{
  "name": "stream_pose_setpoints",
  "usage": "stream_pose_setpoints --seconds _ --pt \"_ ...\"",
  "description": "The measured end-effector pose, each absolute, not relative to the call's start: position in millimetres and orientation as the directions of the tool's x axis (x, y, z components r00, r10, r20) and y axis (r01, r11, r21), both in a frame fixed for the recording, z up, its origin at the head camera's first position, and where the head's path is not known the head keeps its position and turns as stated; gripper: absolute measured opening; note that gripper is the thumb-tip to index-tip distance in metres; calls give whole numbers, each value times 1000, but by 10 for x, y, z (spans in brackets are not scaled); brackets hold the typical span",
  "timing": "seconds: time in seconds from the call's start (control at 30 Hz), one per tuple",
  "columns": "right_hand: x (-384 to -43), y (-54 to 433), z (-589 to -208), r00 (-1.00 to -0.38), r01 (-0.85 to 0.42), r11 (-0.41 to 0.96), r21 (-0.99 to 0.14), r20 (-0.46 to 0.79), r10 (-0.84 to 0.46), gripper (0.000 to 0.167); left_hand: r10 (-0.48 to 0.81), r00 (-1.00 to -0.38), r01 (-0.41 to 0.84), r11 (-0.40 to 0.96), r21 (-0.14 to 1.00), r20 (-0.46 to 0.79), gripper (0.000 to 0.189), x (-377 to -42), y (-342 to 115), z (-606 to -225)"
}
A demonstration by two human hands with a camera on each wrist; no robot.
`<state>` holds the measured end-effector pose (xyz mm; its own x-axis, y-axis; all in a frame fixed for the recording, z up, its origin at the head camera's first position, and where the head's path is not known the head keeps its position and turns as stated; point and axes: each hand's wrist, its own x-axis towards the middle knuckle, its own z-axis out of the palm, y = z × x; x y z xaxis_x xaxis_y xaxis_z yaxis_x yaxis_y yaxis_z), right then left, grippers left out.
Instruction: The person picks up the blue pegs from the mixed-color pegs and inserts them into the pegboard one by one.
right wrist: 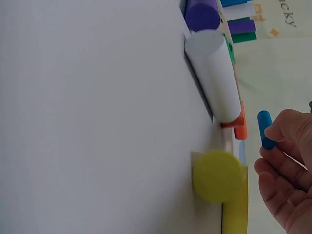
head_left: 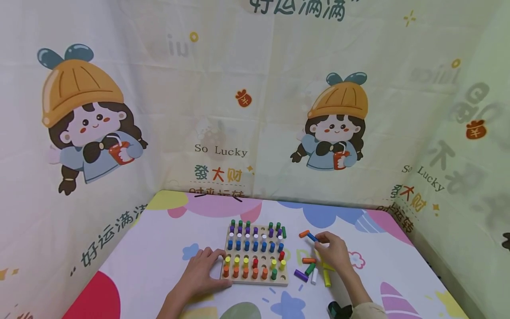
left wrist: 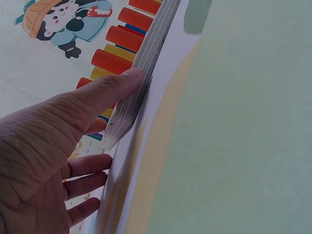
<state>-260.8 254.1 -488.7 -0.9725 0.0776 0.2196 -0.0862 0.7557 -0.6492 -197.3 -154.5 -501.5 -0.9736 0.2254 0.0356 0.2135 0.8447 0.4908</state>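
Observation:
A wooden pegboard [head_left: 259, 282] stands on the table with rows of coloured pegs, green at the back and orange in front. My left hand [head_left: 203, 272] grips its near left corner. In the left wrist view the thumb presses the board's edge [left wrist: 141, 73], other fingers loosely bent beside it. Right of the board, my right hand [head_left: 334, 252] pinches a blue peg [right wrist: 265, 127] between thumb and fingers. Close to that peg lies an orange peg [head_left: 304, 233]. A red peg [head_left: 255, 263] stands among the yellow ones, and a green peg [head_left: 274, 274] ends the front row.
Loose pegs lie right of the board: orange [head_left: 308, 260], green [head_left: 310, 268], purple [head_left: 301, 275], white [head_left: 314, 276] and yellow [head_left: 327, 278]. A black object [head_left: 339, 310] sits by the right forearm. Printed cloth [head_left: 279, 133] hangs behind the table and along both sides.

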Motion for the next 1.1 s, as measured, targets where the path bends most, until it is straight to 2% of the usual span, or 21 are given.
stream_pose_setpoints --seconds 0.17,0.43,1.1 --pt "-2609 2449 -4872 -959 -146 756 -638 280 51 18 217 -976 199 842 501 23 71 -1976 -1540 -5013" --pt "-2571 2254 -4825 -970 -124 748 -652 240 48 16 215 -976 196 842 503 19 72 -1977 -1543 -5021" --pt "-2466 1933 -4826 -960 -215 699 -682 278 -24 17 210 -978 185 840 511 8 71 -1981 -1543 -5006"
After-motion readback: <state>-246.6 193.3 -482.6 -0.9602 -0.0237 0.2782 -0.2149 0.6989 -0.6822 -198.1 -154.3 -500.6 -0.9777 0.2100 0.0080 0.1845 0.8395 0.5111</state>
